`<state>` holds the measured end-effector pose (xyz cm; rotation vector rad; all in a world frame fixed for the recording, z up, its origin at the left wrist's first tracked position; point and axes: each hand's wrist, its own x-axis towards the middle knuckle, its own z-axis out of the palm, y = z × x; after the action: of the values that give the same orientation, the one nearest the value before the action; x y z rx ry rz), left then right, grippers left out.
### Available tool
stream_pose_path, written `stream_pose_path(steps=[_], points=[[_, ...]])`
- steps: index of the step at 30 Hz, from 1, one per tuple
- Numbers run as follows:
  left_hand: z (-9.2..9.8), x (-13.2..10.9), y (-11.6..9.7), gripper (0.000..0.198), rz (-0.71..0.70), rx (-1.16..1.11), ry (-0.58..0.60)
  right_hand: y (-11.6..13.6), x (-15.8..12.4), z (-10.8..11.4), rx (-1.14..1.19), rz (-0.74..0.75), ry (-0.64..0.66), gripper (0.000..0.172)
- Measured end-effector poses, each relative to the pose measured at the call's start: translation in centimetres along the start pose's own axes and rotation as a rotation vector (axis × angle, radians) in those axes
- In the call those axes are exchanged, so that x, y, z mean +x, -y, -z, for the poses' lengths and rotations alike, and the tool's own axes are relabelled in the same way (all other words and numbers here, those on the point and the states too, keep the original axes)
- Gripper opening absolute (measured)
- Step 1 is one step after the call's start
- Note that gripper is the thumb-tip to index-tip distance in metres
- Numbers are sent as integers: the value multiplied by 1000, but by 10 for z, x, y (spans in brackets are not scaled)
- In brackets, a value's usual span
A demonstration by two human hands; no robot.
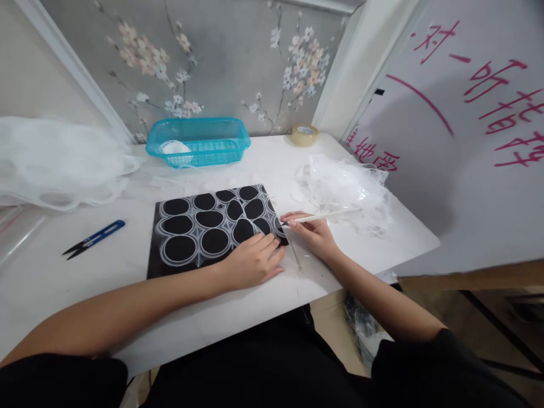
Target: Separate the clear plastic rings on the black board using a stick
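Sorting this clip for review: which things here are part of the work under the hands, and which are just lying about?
In use:
- black board with white lace, pressed flat by the left hand
- thin white stick, held in the right hand, tip at the board's right edge

Lying about:
- blue snips
- turquoise basket
- tape roll
- heap of white lace

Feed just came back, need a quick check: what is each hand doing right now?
Left hand: open, flat on the black board, holding nothing.
Right hand: closed on a thin white tool, tip at the board's right edge.

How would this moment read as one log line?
left hand: flat on black board | right hand: holds white stick, tip at board edge | snips: idle
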<state>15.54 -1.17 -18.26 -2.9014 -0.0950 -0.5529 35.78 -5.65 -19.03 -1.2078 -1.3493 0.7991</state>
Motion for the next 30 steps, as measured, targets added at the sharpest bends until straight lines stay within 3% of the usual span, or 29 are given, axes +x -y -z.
stream_pose_path(steps=[15, 22, 27, 29, 30], points=[[-9, -1, 2, 52, 74, -79, 165, -7, -5, -6, -374, -26, -22, 24], [-10, -1, 2, 52, 116, -158, 145, -10, -10, -7, -464, 54, 21, 21], [-10, 1, 2, 54, 152, -266, 130, -16, -16, -9, -575, 178, 165, 32], [-10, 1, 4, 53, 163, -296, 133, -13, -4, -2, -637, 157, 148, 36], [-9, 0, 5, 53, 169, -307, 134, -11, 6, 5, -653, 143, 78, 33]])
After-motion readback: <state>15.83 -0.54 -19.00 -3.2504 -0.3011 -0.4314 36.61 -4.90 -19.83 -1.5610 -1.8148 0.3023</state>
